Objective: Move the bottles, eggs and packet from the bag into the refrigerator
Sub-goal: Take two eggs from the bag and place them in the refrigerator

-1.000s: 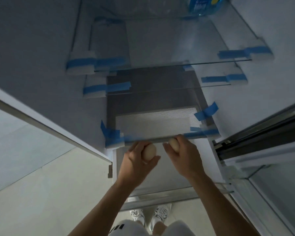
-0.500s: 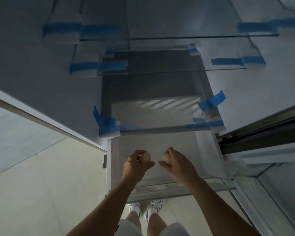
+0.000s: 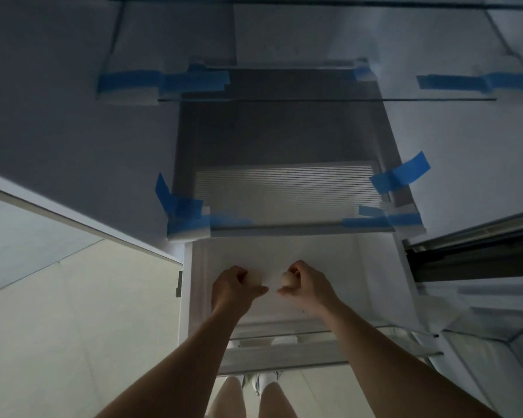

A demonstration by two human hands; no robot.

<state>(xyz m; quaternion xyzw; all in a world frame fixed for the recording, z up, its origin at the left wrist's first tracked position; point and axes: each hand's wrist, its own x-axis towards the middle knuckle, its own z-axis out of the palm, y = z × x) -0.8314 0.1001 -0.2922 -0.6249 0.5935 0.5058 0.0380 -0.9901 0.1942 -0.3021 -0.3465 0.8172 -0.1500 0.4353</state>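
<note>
**A:** So how far along can this be called? Two eggs are held inside the refrigerator (image 3: 73, 122) right now. The left egg (image 3: 255, 279) is gripped in the curled fingers of the left hand (image 3: 234, 289), and the right egg (image 3: 287, 279) is pinched by the right hand (image 3: 308, 286). Both are held low over the pulled-out white drawer (image 3: 366, 282), and the thumbs are nearly touching.

**B:** Mid-task at best, tbh. Neither egg is set down yet, so that step can't be counted as done. It's probably meant to be finished by lowering them onto the drawer floor just under the hands.

**A:** And the bottles and the packet?

**B:** None are seen in this view. Whether they're already stored or yet to be fetched can't be told, since the bag isn't in the picture at all.

**A:** Fair. Anything else that's hard to read?

**B:** Plenty.
- The left egg is mostly covered by fingers and washed out against the white drawer, so only a pale bulge is made out.
- The glass shelf (image 3: 284, 99) well above the hands is only partly shown, and the shelves higher up are cut off at the frame edge.
- The door side out past the right hand is dark.
- The blue tape (image 3: 400, 173) on the shelf corners is about the only thing clearly picked out up there.
</note>
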